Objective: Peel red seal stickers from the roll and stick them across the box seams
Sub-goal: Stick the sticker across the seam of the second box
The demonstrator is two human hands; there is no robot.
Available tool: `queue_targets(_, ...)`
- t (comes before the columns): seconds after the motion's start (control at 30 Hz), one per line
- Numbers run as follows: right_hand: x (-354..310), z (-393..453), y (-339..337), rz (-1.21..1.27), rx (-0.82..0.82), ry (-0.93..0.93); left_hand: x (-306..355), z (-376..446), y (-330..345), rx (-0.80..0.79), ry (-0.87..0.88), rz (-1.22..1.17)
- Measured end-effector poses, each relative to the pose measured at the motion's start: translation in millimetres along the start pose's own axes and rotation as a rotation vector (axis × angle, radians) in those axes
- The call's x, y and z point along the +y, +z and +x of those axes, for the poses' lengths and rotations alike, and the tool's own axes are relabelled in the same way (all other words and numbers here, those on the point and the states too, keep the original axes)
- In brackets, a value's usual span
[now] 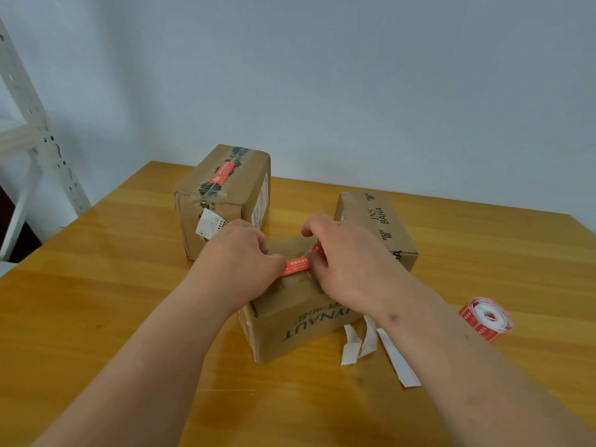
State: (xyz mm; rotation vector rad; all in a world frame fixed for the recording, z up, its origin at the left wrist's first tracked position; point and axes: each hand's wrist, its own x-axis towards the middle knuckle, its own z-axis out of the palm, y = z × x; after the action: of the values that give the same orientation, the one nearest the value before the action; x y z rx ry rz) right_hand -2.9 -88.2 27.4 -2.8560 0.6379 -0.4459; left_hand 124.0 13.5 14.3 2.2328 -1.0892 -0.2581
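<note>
A brown cardboard box (300, 327) printed with teal letters stands near the table's middle. A red seal sticker (298, 265) lies across its top. My left hand (238, 253) holds the sticker's left end with curled fingers. My right hand (342, 256) pinches the right end, which lifts off the box. The sticker roll (487, 317), red with a white core, lies on the table to the right. Behind on the left, a taped box (225, 195) carries a red sticker (222, 172) on its top seam.
A third box (377, 217) with black lettering sits at the back right, partly behind my right hand. White backing strips (358, 343) lie beside the near box. A white metal shelf frame (35, 124) stands at the left. The wooden table (113, 301) meets a pale wall.
</note>
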Motion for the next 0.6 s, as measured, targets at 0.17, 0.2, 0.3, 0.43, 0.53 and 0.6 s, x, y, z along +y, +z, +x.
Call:
queue_targets(0.17,-0.9,1.2,0.9,-0.031,0.006,-0.018,3.4,-1.1,0.2,0.017,0.019,0.068)
queue_targets(0.2,-1.2,1.3,2.0,-0.046,0.012,-0.025,4.2,-1.6,0.1,0.017,0.025,0.079)
queue_targets(0.3,-1.5,1.6,4.0,-0.081,0.031,-0.047,5.9,-2.4,-0.4,0.015,0.037,0.094)
queue_targets(0.43,-2.4,2.4,4.4,-0.098,0.045,-0.049,7.6,-2.2,-1.4,0.013,0.040,0.120)
queue_targets(0.53,-1.8,2.6,3.9,-0.114,0.065,-0.040,8.5,-2.4,-1.7,0.013,0.046,0.158)
queue_targets(0.6,1.6,2.6,-0.1,-0.112,0.080,0.004,9.0,-2.5,-2.3,0.016,0.048,0.185)
